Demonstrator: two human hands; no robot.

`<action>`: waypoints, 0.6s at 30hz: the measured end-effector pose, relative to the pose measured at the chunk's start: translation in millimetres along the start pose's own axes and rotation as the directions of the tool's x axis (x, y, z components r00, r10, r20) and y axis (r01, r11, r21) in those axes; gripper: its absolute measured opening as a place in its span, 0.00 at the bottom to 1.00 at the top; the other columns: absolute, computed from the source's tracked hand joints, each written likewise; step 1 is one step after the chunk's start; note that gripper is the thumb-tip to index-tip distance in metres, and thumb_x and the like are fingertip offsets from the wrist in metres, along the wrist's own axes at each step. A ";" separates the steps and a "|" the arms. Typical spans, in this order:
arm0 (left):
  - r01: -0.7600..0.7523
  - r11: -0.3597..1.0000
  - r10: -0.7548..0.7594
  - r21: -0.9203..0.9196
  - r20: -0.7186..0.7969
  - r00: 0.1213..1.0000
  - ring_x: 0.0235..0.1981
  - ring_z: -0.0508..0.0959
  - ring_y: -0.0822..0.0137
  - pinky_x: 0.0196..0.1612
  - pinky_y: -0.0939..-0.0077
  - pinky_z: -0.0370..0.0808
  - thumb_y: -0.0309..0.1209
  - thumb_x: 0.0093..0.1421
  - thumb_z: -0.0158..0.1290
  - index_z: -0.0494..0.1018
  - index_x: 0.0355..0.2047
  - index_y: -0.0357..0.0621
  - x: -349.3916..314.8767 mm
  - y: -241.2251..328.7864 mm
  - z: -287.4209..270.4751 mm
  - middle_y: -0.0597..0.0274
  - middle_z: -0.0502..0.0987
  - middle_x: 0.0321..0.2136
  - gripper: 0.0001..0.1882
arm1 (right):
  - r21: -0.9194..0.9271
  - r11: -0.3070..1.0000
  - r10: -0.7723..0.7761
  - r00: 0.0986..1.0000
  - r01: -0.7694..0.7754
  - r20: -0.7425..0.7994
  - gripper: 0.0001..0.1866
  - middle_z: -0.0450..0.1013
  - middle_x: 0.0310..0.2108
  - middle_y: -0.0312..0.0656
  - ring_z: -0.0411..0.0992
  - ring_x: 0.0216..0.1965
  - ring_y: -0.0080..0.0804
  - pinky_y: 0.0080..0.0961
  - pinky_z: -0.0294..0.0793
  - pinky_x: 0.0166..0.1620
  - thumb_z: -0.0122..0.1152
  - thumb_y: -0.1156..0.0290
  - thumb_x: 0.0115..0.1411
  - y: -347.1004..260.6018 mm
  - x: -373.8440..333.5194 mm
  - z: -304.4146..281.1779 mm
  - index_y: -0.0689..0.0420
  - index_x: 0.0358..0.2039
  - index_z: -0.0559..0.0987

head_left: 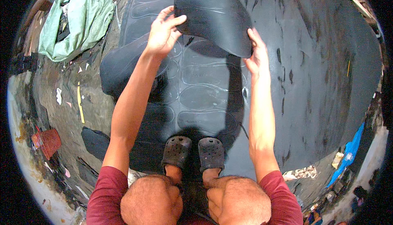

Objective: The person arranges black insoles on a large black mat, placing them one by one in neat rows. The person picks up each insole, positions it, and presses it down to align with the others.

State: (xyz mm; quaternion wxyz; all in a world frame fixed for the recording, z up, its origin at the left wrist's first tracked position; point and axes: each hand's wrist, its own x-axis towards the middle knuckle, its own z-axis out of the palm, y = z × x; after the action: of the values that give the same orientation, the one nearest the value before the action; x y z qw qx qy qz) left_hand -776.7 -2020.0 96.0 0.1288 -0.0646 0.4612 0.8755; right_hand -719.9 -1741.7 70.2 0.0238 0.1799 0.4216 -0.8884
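Note:
Between my hands is a curved black rubber sheet piece (215, 18), raised above a large black rubber sheet (204, 98) marked with pale sole-shaped outlines. My left hand (163, 34) pinches the piece's left edge, thumb toward me over it. At its lower right corner, my right hand (257, 53) grips the edge; some of those fingers are hidden. A dark shadow of the piece falls on the outlined sheet below. Another loose black rubber piece (118, 71) lies under my left forearm, its edge lifted and curled.
My feet in dark clogs (211, 153) rest on the outlined sheet. A pale green sack (88, 20) lies at the far left, a red basket (48, 143) at the left. A yellow strip (80, 102) and scraps litter the ground. Blue plastic (348, 157) lies at right.

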 end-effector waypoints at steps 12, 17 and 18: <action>0.290 0.599 0.081 0.746 -0.417 0.905 0.31 0.82 0.71 0.37 0.76 0.79 0.27 0.46 0.71 0.84 0.38 0.40 70.2 -73.9 -36.6 0.56 0.85 0.31 0.16 | -0.784 0.595 -0.368 0.927 0.178 -0.069 0.28 0.80 0.38 0.42 0.78 0.37 0.28 0.25 0.77 0.40 0.67 0.84 0.53 14.4 101.5 -76.6 0.58 0.56 0.73; 0.331 0.504 0.078 0.798 -0.424 0.902 0.40 0.84 0.64 0.48 0.71 0.78 0.32 0.44 0.72 0.85 0.38 0.46 78.0 -85.0 -46.7 0.56 0.85 0.36 0.18 | -0.818 0.569 -0.305 0.946 0.088 -0.111 0.37 0.72 0.57 0.55 0.70 0.59 0.46 0.37 0.70 0.59 0.72 0.75 0.51 25.8 116.6 -94.3 0.59 0.62 0.70; 0.296 0.495 0.114 0.817 -0.398 0.910 0.37 0.84 0.67 0.44 0.74 0.79 0.32 0.45 0.72 0.84 0.39 0.43 78.4 -86.6 -49.9 0.56 0.85 0.35 0.18 | -0.826 0.555 -0.314 0.945 0.103 -0.094 0.37 0.72 0.57 0.55 0.71 0.59 0.46 0.37 0.70 0.59 0.72 0.75 0.51 27.6 119.4 -95.0 0.59 0.62 0.70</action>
State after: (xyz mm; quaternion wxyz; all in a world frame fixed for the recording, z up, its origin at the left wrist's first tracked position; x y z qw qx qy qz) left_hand -827.5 -2001.3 -18.9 0.0932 -0.1942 0.8478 0.4846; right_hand -797.7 -1674.4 -45.9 -0.0519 0.1991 0.7983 -0.5661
